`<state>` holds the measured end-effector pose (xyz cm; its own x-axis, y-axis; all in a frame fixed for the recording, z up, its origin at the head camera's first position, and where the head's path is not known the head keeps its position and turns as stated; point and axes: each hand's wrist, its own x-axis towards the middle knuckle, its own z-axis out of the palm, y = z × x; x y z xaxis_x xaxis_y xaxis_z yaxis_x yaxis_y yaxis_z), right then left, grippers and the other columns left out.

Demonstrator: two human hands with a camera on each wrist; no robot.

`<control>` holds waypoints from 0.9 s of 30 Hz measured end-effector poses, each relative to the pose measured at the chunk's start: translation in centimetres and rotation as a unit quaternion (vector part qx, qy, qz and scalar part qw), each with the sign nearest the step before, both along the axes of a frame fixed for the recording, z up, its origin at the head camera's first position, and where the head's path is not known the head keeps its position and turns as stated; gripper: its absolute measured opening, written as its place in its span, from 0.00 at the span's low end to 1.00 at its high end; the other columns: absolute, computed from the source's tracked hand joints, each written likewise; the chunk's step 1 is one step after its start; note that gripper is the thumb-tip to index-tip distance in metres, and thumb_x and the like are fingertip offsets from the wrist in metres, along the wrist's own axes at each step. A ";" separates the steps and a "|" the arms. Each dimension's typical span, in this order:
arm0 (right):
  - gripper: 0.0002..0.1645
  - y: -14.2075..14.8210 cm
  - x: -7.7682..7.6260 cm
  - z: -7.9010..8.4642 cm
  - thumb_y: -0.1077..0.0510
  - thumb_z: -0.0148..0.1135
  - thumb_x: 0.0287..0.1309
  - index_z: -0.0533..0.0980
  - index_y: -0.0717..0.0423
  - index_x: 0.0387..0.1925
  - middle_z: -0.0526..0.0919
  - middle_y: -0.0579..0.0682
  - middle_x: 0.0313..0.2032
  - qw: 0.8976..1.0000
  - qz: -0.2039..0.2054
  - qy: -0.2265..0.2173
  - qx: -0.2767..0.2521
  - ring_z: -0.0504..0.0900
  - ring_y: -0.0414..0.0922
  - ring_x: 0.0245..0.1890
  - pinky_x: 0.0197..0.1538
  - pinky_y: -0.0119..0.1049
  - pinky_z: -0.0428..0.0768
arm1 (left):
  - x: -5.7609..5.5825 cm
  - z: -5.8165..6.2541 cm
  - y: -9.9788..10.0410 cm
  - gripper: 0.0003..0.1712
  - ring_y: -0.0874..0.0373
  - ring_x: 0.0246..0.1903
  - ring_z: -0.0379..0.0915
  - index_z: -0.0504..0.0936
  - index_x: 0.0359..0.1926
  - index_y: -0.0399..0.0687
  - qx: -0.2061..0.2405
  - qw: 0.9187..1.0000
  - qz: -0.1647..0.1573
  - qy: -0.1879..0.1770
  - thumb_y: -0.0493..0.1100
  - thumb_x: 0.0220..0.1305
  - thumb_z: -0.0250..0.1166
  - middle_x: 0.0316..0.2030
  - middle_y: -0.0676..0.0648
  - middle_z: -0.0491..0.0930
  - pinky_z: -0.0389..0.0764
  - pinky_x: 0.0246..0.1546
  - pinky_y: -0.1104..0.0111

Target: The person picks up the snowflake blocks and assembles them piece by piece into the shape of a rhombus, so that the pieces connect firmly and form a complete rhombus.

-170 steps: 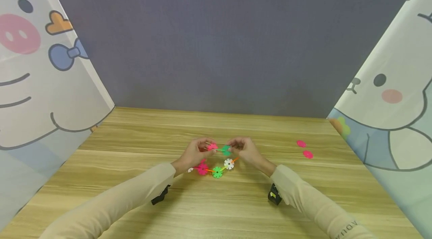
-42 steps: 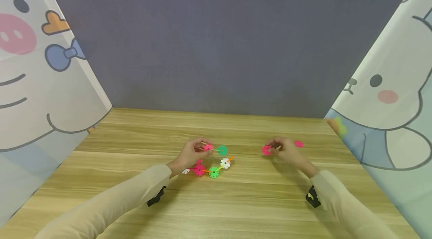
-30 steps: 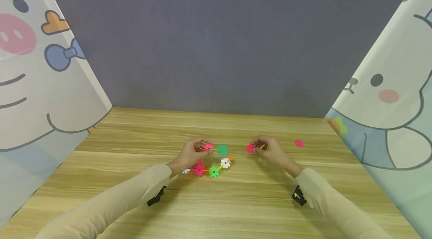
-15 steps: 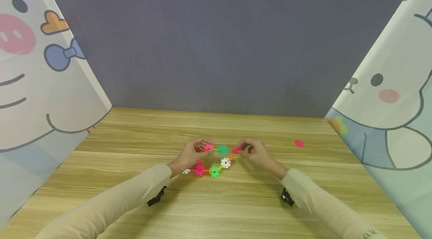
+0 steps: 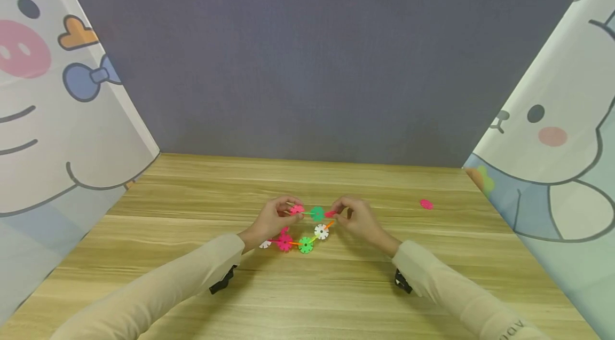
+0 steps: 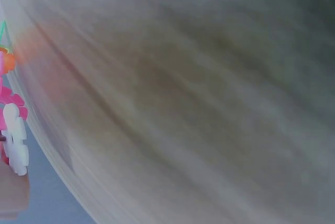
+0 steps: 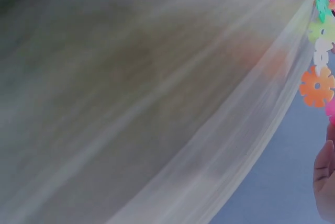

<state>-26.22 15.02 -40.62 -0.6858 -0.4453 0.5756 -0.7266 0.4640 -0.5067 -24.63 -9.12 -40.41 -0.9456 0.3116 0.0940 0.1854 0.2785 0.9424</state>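
Note:
My left hand (image 5: 273, 220) pinches a pink notched disc (image 5: 297, 209) of a linked chain of plastic interlocking discs. A teal disc (image 5: 317, 214) stands out from that end. My right hand (image 5: 359, 221) pinches another pink disc (image 5: 329, 214) edge-on against the teal disc's right side; whether their slots are joined I cannot tell. Lower, the chain carries a pink disc (image 5: 284, 243), a green disc (image 5: 305, 245), a white disc (image 5: 321, 231) and an orange disc (image 7: 317, 87). Beside my left fingers a white disc (image 6: 17, 140) shows in the left wrist view.
One loose pink disc (image 5: 426, 204) lies on the wooden table (image 5: 307, 297) to the right. A dark grey panel (image 5: 312, 62) rises behind the table, with cartoon-printed sheets on both sides. Sleeve cloth fills most of both wrist views.
My right hand let go of the teal disc, took one of the two loose pink discs from the right and brought it left to the teal disc, turning it edge-on. My left hand keeps its hold.

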 end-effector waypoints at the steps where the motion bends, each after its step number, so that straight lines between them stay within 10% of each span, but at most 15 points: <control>1: 0.09 0.0 0.0 0.0 0.71 0.67 0.41 0.78 0.57 0.26 0.82 0.48 0.25 1.000 -0.001 0.003 0.001 0.76 0.37 0.25 0.21 0.24 0.71 | 0.0 0.0 0.0 0.19 0.47 0.31 0.76 0.76 0.48 0.42 0.000 1.000 0.000 0.000 0.42 0.57 0.65 0.35 0.43 0.81 0.75 0.24 0.70; 21: 0.09 -0.2 0.0 0.2 0.70 0.68 0.42 0.78 0.57 0.26 0.82 0.49 0.25 1.000 0.002 0.019 0.001 0.77 0.40 0.25 0.21 0.24 0.70 | -0.2 0.2 0.1 0.22 0.57 0.37 0.75 0.75 0.52 0.48 -0.031 0.999 -0.014 -0.001 0.47 0.57 0.65 0.45 0.46 0.78 0.77 0.34 0.67; 27: 0.09 -0.3 0.0 0.3 0.71 0.66 0.42 0.78 0.56 0.26 0.82 0.48 0.26 1.000 -0.001 0.017 0.011 0.77 0.40 0.25 0.22 0.24 0.71 | -0.5 0.1 0.5 0.23 0.65 0.16 0.58 0.75 0.54 0.52 -0.032 0.999 -0.044 0.002 0.46 0.56 0.65 0.33 0.42 0.76 0.63 0.16 0.76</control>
<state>-26.23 14.75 -40.32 -0.6672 -0.4573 0.5879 -0.7420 0.4766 -0.4714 -25.10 -8.61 -40.30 -0.9140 0.3988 0.0751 0.2157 0.3206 0.9223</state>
